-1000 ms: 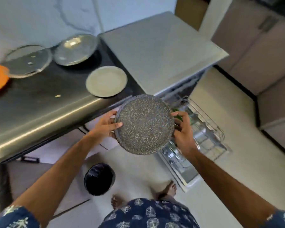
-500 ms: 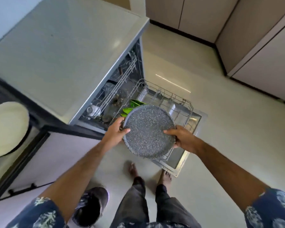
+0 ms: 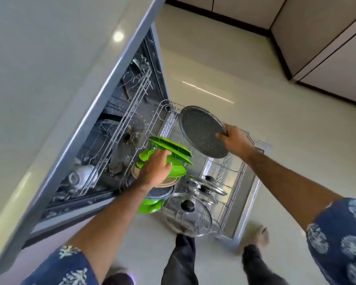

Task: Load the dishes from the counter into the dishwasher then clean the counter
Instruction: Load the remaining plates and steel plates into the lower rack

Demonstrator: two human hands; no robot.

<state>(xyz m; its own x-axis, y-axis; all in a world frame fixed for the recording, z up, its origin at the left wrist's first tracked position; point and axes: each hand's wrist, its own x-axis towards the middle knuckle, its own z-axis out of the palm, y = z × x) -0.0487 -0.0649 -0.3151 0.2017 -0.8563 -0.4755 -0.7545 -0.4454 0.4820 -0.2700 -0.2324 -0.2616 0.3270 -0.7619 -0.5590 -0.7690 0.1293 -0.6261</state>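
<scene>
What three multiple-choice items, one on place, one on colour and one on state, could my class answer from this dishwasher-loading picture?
1. Where is the speckled grey plate?
A. on the counter
B. held above the lower rack
C. on the floor

2. What colour are the plates under the left hand?
A. green
B. red
C. white

3. How is the right hand?
A. hanging idle
B. flat on the door
C. gripping the grey plate's edge

Key: 1 B, the plate hangs over the pulled-out rack; 2 A, they are bright green; 3 C, its fingers curl round the rim.
</scene>
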